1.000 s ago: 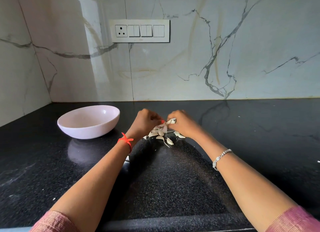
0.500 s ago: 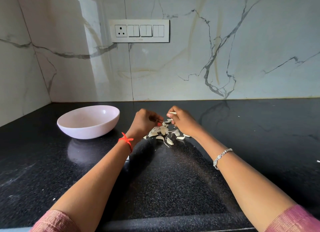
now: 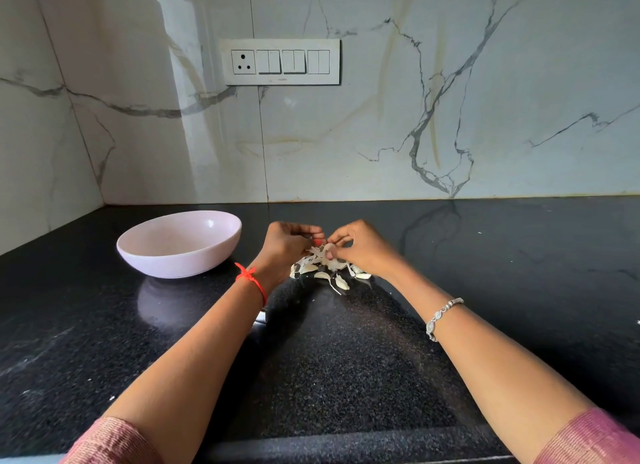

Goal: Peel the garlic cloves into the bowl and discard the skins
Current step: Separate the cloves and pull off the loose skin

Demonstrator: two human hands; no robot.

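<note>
We're over a black speckled granite countertop [image 3: 346,359], backed by a white marble-veined wall [image 3: 450,100], with a white switch panel [image 3: 281,62] up at 12 o'clock.

Both arms reach in, pink ribbed sleeves [image 3: 114,439] at the bottom corners. The left hand [image 3: 287,245], with a red thread band [image 3: 251,278] on its wrist, has its fingers curled in. The right hand [image 3: 363,247], with a silver bracelet [image 3: 441,316] on its wrist, is curled too, and the 2 sets of fingertips meet at the centre. Between them we see a pale, papery garlic piece [image 3: 327,250], pinched from both sides: the left hand at 9 o'clock of it, the right at 3 o'clock. We cannot tell whether it is bare clove or only skin.

Right beneath the hands, at their 6 o'clock, lies a small heap of white garlic cloves and skins [image 3: 329,273] on the counter, a few bits scattered toward us.

At 9 o'clock of the hands, apart from the heap, stands a pale pink round bowl [image 3: 180,261], upright, its reflection glossy on the granite.
</note>
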